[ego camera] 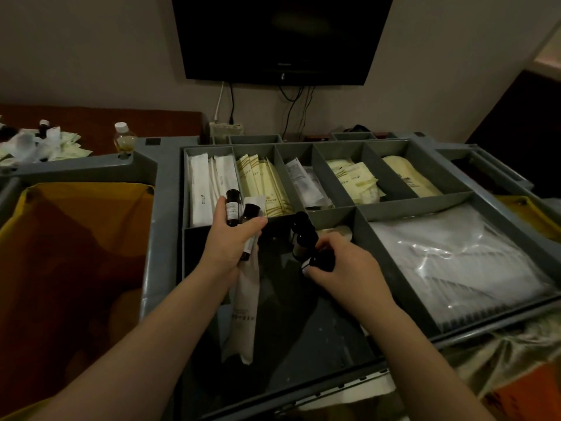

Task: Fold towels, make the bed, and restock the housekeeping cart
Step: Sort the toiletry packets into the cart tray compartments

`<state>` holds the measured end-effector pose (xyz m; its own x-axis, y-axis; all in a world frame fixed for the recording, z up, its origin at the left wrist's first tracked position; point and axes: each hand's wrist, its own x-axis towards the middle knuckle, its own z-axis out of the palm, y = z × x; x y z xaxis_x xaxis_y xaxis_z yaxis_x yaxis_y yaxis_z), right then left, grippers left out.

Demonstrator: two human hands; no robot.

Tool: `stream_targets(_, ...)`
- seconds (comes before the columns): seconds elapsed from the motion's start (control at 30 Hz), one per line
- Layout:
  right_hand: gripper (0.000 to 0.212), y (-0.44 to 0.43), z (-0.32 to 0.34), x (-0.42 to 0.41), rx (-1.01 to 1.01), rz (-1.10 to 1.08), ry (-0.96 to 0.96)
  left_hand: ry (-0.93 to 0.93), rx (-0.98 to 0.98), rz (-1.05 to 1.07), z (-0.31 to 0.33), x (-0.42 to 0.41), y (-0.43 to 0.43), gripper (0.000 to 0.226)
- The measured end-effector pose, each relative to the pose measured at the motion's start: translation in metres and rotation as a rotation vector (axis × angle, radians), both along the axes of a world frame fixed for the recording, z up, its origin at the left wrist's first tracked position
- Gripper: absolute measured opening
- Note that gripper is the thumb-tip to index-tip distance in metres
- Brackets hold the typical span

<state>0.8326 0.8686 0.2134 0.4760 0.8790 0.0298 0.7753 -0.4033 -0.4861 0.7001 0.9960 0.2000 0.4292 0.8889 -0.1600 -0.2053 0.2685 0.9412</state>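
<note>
The grey housekeeping cart tray [361, 221] fills the middle of the view, split into compartments. My left hand [230, 241] grips two small dark amenity bottles [233, 208] and a long white sachet [247, 305] that hangs below it, over the dark front compartment. My right hand [343, 262] holds a cluster of small dark bottles [303, 235] just above the same compartment. The back row holds white packets [206, 183] and cream sachets [264, 183].
A yellow laundry bag [76, 253] hangs open on the cart's left. Plastic-wrapped white items [455, 262] fill the right compartment. More sachets and bottles [45, 141] lie on a brown surface at the back left, with a clear bottle [124, 138]. A wall television [279, 38] hangs ahead.
</note>
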Motion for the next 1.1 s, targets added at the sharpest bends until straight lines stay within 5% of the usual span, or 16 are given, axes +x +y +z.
stream_targets(0.43, 0.043, 0.020, -0.015, -0.004, -0.012, -0.024, -0.326, -0.029, -0.040, 0.032, 0.004, -0.004, 0.003, 0.064)
stream_targets(0.77, 0.052, 0.018, -0.015, 0.001, -0.049, -0.130, -0.258, 0.000, 0.002, 0.011, 0.000, -0.001, 0.004, 0.058)
stream_targets(0.9, 0.036, 0.013, -0.007, -0.009, 0.384, -0.132, -0.326, -0.013, -0.022, 0.007, 0.000, 0.000, 0.000, 0.061)
stream_targets(0.97, 0.031, 0.017, 0.001, -0.019, 0.463, -0.045, -0.220, 0.009, -0.009, -0.007, 0.000, 0.001, -0.001, 0.055)
stream_targets(1.1, 0.048, 0.034, 0.001, -0.044, 0.255, 0.170, 0.093, 0.046, -0.044, -0.040, -0.001, 0.004, -0.003, 0.057)
